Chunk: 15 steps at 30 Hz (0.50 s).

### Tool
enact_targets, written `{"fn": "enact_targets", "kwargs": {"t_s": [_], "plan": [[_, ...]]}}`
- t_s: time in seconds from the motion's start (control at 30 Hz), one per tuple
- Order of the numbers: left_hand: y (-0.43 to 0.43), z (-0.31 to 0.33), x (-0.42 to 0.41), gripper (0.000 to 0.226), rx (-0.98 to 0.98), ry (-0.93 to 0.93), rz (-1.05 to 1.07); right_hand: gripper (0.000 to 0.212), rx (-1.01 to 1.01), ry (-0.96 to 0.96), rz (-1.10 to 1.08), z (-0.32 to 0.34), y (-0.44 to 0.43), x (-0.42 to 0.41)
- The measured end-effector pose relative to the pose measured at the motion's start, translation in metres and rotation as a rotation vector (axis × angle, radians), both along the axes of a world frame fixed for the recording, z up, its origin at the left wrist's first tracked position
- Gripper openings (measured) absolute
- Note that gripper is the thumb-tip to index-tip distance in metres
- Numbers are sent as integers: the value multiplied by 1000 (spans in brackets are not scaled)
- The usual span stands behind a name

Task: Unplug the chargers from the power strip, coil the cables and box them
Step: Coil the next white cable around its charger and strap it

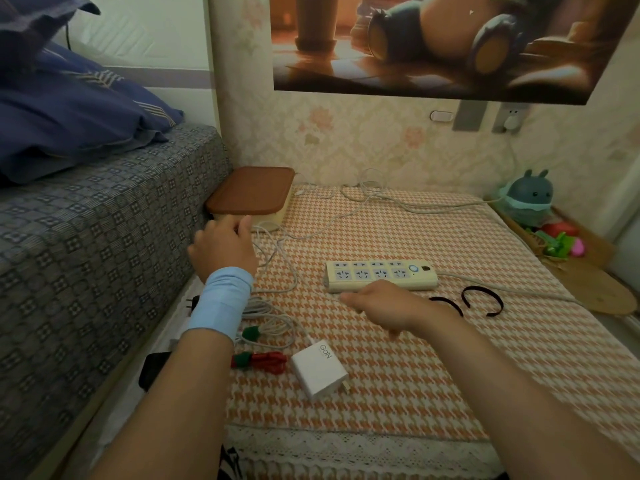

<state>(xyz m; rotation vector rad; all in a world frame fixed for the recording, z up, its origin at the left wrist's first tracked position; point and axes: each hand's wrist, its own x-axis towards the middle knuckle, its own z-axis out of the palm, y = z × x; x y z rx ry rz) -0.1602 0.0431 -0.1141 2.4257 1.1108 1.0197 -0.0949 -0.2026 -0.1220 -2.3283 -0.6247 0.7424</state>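
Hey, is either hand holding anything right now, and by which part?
Right hand holds nothing. Left hand reaches the front of the box; whether it grips cannot be told.

At centre left, the left hand (221, 247) reaches the near side of the brown-lidded box (252, 194). The right hand (384, 306), blurred, sits just below the power strip (381, 275). A white charger (318, 370) lies at lower centre.
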Motion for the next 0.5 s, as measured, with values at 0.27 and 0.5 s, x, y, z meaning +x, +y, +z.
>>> {"fn": "enact_targets", "kwargs": {"t_s": [0.27, 0.5], "plan": [[-21, 3, 2, 43, 123, 368, -120, 29, 162, -110, 118, -11, 39, -16], [-66, 2, 4, 53, -375, 443, -935, 37, 246, -219, 114, -12, 39, -10]]}}
